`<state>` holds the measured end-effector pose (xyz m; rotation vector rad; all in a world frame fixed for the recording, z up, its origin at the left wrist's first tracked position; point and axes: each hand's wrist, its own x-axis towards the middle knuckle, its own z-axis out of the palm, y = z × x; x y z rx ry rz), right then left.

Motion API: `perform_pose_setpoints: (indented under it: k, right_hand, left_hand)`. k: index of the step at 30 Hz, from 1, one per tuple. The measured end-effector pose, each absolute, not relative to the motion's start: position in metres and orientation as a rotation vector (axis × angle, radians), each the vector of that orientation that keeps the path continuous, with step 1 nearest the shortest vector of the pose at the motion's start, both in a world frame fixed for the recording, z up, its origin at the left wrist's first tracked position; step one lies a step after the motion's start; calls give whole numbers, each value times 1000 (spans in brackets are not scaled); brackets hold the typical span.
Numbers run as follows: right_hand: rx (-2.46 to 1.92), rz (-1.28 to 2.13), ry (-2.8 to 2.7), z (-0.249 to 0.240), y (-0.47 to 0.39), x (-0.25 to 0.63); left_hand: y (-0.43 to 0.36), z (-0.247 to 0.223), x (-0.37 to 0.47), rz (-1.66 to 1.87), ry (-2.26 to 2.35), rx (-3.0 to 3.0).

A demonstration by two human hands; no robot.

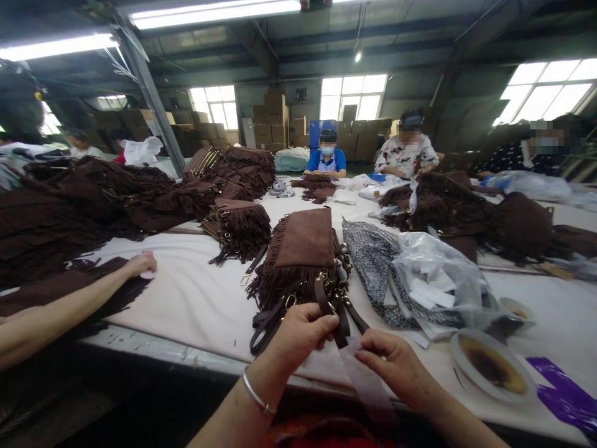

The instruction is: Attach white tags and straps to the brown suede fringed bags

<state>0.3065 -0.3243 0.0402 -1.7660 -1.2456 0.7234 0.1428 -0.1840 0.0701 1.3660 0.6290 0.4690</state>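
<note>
Near the table's front edge my left hand [303, 330], with a bracelet on its wrist, is closed on a dark brown strap [323, 297] with a metal fitting. Close by on the right, my right hand [396, 361] pinches a thin translucent white strip [368, 382], which hangs down over the edge. The strip's upper end lies by the strap; I cannot tell whether it is wrapped around it. Just beyond my hands sits a stack of brown fringed bags [303, 239], with straps and gold-coloured clasps hanging toward me.
Another stack of fringed bags [242, 224] stands behind. On the right are patterned grey fabric [373, 261], a clear plastic bag [443, 267], a round dish [492, 367] with brown residue and purple film [564, 392]. A co-worker's hand [140, 264] reaches in from the left. Several people sit across the table.
</note>
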Motion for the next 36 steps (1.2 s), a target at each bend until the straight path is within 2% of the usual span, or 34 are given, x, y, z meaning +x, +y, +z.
perform_pose_setpoints:
  k: [9,22,36]
  right_hand:
    - [-1705,799,-1191,35,-328,306]
    - [-1632,868,-1055,30,-325,300]
    - [-1658,741,-1110,37,-305,294]
  left_hand:
    - [-190,65,157,602,732,1408]
    - [-200,53,157,579,692,1432]
    - [-209,42,163,614,782,1351]
